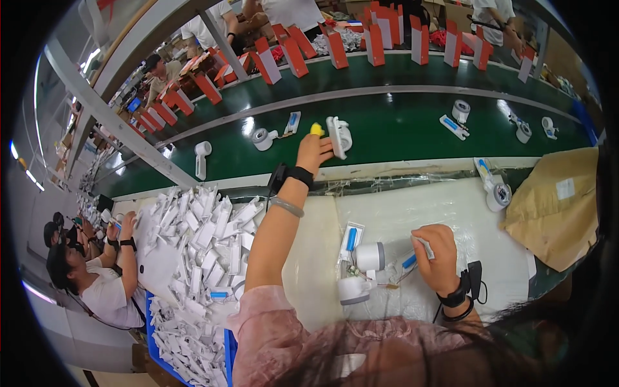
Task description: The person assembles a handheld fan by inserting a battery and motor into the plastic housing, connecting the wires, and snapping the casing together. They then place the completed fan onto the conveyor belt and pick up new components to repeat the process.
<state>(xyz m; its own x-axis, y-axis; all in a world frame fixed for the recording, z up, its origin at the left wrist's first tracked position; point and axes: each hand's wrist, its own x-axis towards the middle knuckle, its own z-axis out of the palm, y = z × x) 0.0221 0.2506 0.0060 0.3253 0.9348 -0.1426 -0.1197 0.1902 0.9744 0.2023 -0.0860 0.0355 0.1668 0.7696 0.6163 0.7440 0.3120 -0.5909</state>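
My left hand [314, 152] reaches over the green conveyor belt, fingers apart, with a yellow cover on one fingertip. Its fingers meet the edge of a white plastic device [339, 137] tilted up on the belt; no firm grip shows. Over the table my right hand [440, 257] is closed around a slim white plastic casing [423, 246], mostly hidden by the fingers. A blue cylindrical cell [409, 261] shows beside it, with thin wires running left. Close by lie two white round housings [370, 257] with grey rims and an open white handle holding a blue cell [351, 240].
Left, a heap of white plastic casings [209, 232] spills beside a blue bin [230, 351]. More devices [461, 111] lie on the belt [400, 145]. Orange-and-white boxes [374, 45] line its far side. A brown paper bag [554, 209] lies right. Co-workers [106, 284] sit left and beyond.
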